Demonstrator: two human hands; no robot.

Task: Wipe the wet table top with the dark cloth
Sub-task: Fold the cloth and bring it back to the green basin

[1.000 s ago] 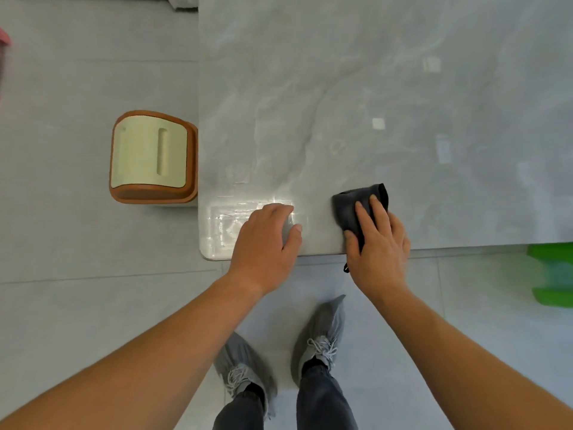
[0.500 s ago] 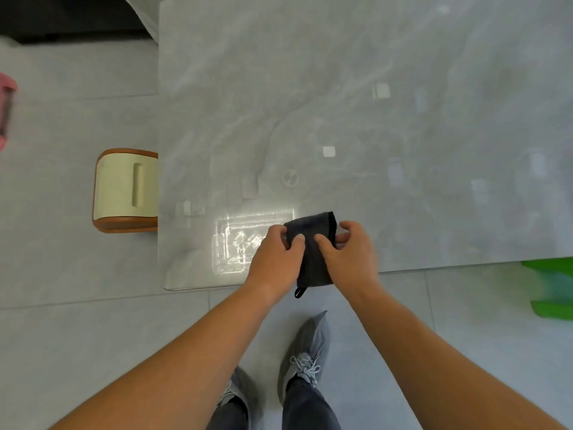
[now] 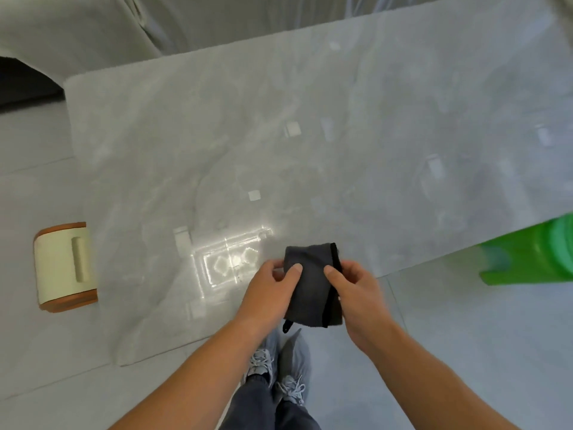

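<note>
Dark cloth [image 3: 311, 287], folded to a thick rectangle, black edging, small loop at lower corner; lower centre of frame, at the table [image 3: 217, 144] near edge. Left hand [image 3: 269, 293] and right hand [image 3: 356, 293] pinch its sides.

The whole frame is smeared with motion blur; the worktop [image 3: 310, 135] runs out past the right edge, its far right corner unseen; the green object [image 3: 533, 256] at the right is cut by that edge and too blurred to name. The tan-and-cream object [image 3: 62, 265] at the left is partly hidden behind the worktop's edge. Both forearms leave the bottom of the frame — the fingers of the left hand [image 3: 266, 293] and right hand [image 3: 356, 293] lie mostly hidden behind the dark cloth [image 3: 313, 287].
</note>
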